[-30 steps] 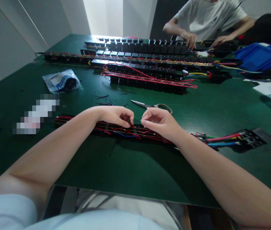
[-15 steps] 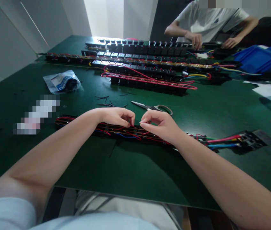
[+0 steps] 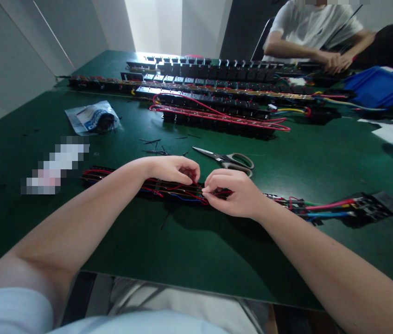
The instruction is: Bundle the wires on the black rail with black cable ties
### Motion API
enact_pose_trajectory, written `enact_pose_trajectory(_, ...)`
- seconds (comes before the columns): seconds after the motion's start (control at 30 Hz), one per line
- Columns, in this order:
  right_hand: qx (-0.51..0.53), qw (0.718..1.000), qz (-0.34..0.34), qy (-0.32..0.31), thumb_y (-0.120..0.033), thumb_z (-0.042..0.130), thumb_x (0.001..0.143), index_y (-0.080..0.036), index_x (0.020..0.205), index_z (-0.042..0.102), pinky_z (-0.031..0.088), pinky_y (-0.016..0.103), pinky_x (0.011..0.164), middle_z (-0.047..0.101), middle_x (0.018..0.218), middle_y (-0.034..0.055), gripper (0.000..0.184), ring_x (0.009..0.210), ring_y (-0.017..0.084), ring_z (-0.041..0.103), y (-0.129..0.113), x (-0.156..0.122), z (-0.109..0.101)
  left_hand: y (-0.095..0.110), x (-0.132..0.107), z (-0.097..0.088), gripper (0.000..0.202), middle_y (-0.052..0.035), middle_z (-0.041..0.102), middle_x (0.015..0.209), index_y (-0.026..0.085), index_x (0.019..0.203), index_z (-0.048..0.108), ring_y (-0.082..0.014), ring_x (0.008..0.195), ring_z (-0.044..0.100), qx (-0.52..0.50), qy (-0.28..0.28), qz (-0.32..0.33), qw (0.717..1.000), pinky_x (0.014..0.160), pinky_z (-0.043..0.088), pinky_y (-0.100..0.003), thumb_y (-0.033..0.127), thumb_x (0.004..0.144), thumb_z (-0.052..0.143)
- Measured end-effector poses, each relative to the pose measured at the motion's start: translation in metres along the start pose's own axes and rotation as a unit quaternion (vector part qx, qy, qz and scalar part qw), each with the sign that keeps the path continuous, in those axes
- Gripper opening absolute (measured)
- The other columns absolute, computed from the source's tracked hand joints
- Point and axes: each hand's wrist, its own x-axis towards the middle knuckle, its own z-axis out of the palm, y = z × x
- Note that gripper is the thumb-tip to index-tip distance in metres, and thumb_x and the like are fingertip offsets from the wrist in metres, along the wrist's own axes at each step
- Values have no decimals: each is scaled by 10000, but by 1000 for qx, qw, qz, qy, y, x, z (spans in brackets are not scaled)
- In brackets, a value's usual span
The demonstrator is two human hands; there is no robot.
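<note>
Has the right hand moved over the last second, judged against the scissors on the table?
Yes. The right hand has sunk a little towards the person, away from the scissors, and its fingertips now rest on the wired strip.

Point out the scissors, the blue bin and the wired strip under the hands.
scissors [image 3: 222, 158]: head view, on the pivot where the blades meet the handles.
blue bin [image 3: 377, 86]: head view, on its near side wall.
wired strip [image 3: 104, 176]: head view, on its uncovered left stretch, beside the left forearm.
</note>
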Motion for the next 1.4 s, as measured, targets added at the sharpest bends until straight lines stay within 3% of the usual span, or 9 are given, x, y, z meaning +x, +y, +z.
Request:
enact_pose_trajectory(0.53, -28, 997, -41, -58, -137, 631, 816, -208, 718, 677, 487, 286, 681, 698, 770, 53, 130, 735, 163, 626, 0, -1, 2, 1, -1, 0, 215, -19, 617, 950, 170, 989, 591, -151, 873, 570, -9, -8, 10, 1000, 790, 469, -261, 330, 846, 588)
enact_pose_trajectory(0.8, -43, 996, -59, -49, -163, 641, 855, -202, 685, 680, 479, 282, 660, 682, 737, 48, 178, 700, 154, 616, 0, 1, 3, 2, 1, 2, 248, -22, 666, 1061, 182, 1064, 661, -161, 969, 607, 60, 51, 1, 997, 876, 470, -271, 265, 867, 534)
enact_pose_trajectory(0.97, -51, 996, -63, -48, -155, 653, 851, -192, 705, 690, 474, 269, 657, 693, 754, 51, 155, 711, 150, 630, 2, 0, 5, -4, 4, 3, 292, -29, 671, 1105, 208, 1091, 715, -160, 976, 621, 103, 45, 0, 994, 908, 471, -270, 267, 882, 519)
enact_pose_trajectory(1.1, -63, 994, -66, -51, -147, 640, 859, -192, 712, 685, 464, 261, 653, 692, 775, 49, 160, 706, 139, 616, 3, 0, 6, -4, 4, 3, 258, -39, 663, 1096, 194, 1012, 740, -153, 977, 629, 104, 46, 31, 993, 901, 475, -251, 243, 872, 529)
enact_pose_trajectory(1.4, -60, 994, -69, -53, -118, 643, 832, -187, 723, 672, 472, 259, 668, 697, 802, 50, 132, 717, 138, 623, 4, -1, 7, -2, 5, 4, 246, -30, 615, 1067, 174, 1022, 689, -152, 995, 600, 115, 21, 39, 992, 931, 454, -258, 238, 872, 505)
